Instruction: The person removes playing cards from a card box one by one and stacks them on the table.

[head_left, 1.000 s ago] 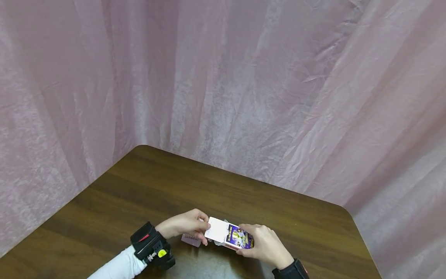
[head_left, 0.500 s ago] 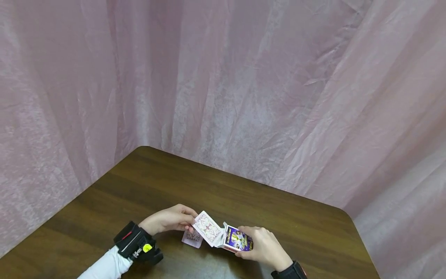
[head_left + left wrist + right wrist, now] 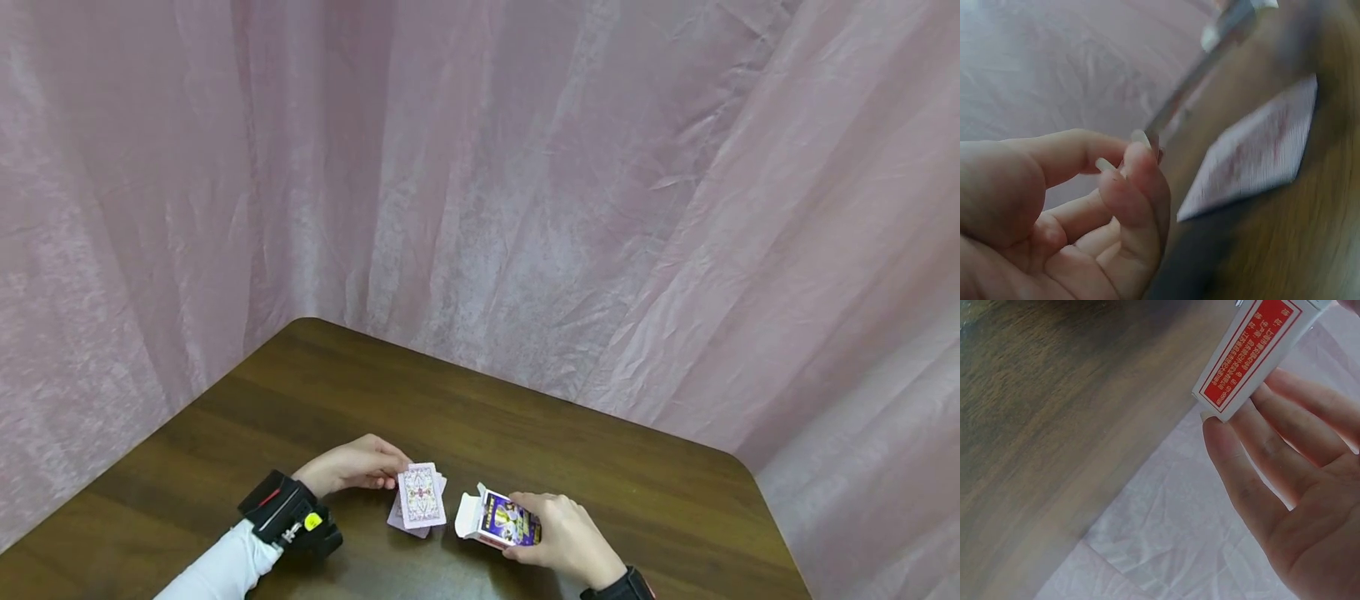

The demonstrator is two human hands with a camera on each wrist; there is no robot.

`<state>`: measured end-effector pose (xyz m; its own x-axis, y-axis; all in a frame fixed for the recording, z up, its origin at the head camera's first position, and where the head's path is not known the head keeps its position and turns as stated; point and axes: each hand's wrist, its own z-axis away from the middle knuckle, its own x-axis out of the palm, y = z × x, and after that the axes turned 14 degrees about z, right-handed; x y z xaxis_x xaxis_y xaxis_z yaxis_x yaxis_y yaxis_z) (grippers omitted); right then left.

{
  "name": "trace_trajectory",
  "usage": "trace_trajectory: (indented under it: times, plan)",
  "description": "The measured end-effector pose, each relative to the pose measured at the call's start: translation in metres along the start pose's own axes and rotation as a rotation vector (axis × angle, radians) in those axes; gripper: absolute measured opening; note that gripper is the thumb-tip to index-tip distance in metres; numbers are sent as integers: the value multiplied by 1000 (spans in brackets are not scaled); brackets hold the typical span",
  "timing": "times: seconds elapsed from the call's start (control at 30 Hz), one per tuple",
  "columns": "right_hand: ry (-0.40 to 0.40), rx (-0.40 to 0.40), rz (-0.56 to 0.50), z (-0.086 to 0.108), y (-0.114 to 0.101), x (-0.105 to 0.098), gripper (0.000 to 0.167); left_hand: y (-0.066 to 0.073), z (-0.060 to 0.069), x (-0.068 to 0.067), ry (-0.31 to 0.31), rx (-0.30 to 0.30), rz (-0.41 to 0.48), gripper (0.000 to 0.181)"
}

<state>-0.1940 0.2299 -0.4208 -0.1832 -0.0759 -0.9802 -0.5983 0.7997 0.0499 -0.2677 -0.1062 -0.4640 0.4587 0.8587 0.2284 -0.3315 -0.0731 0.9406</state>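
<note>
My left hand [image 3: 356,465] pinches a playing card [image 3: 422,496] at its corner, patterned back facing up. Seen from the left wrist, the held card [image 3: 1188,87] appears nearly edge-on between thumb and fingers, blurred. Below it more pale playing cards [image 3: 1254,150] lie on the table, partly covered in the head view. To the right, my right hand [image 3: 566,533] grips a purple card box [image 3: 504,518] by its far end; its white flaps stand open toward the cards. A red panel with printed characters marks the box's side [image 3: 1250,353] in the right wrist view.
The brown wooden table [image 3: 360,383] has rounded far corners. Pink curtains [image 3: 480,208] hang behind it and along both sides. Black wrist straps with devices [image 3: 288,512] sit on the wrists.
My left hand has drawn a card out of the box and moved left, bringing it over the other cards with its back turned up. The right hand with the box has barely moved.
</note>
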Motion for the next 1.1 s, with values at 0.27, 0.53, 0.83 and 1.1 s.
trace_trajectory:
  times: [0.27, 0.53, 0.83, 1.1]
  plan:
    - [-11, 3, -21, -1, -1, 1, 56, -6, -14, -9, 124, 39, -128, 21]
    - [-21, 13, -20, 0, -2, 4, 57, -13, -26, -7, 245, 73, -180, 17]
    - [-31, 16, -16, 0, -5, 6, 56, -9, -19, 16, 454, 139, -542, 21]
    - [-41, 22, -11, 1, -5, 5, 57, -11, -22, 23, 469, 176, -667, 26]
